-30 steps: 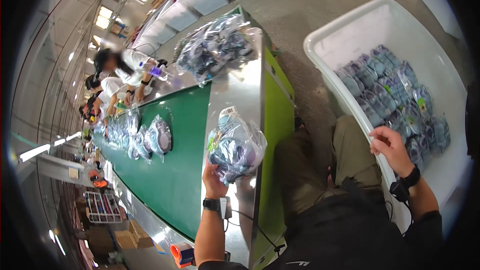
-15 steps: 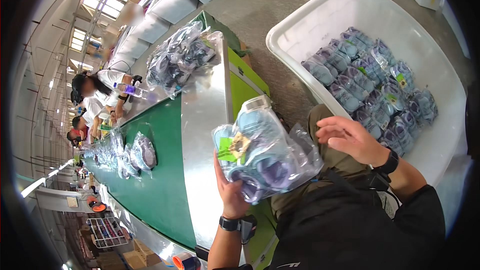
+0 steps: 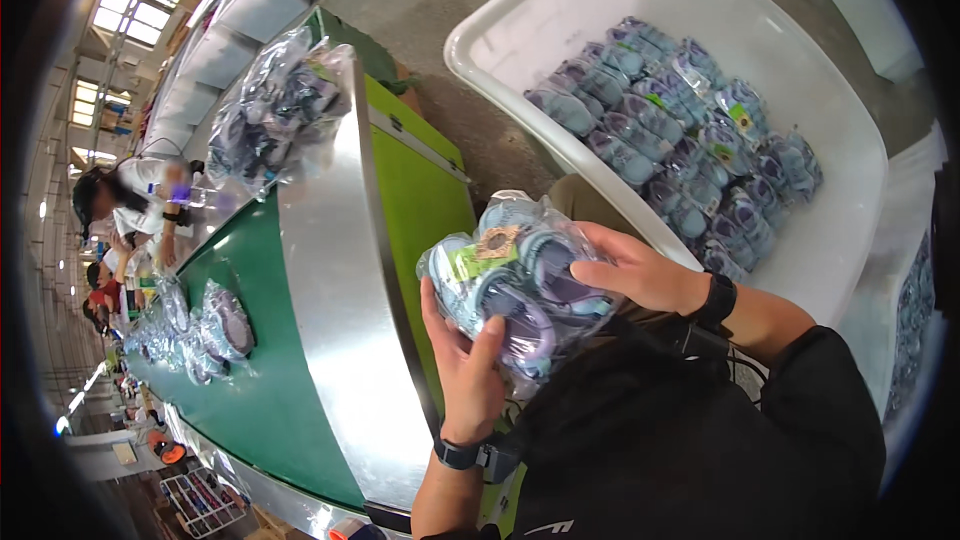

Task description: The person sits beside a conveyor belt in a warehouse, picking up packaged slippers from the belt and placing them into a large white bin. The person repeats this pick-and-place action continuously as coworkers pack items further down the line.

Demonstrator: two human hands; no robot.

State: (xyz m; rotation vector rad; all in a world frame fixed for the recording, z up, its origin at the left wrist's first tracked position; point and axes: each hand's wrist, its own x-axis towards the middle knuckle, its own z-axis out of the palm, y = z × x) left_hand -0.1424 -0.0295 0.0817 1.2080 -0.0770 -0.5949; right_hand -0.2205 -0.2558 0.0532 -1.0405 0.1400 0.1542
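A pair of light blue and purple shoes (image 3: pixel 515 275) in a clear plastic bag is held in front of my body, with a green tag and a tan, dark-centred piece on top. My left hand (image 3: pixel 465 375) grips the near-left side, thumb over the bag. On the right side, my right hand (image 3: pixel 640 275) closes on the bag with its thumb lying on top. Past my right hand, a big white tub (image 3: pixel 505 65) holds rows of similar bagged shoes (image 3: pixel 640 130).
To my left runs a green conveyor belt (image 3: pixel 255 405) with a metal border (image 3: pixel 335 305); bagged shoes (image 3: pixel 227 320) lie on it. Dark bagged shoes (image 3: pixel 275 120) are heaped at its end. A person in white (image 3: pixel 145 180) works across the belt near a clear bottle (image 3: pixel 205 198).
My right hand has come in from the right and taken hold of the bagged shoes, which were in my left hand alone. The bag has been tilted and the view has shifted rightward.
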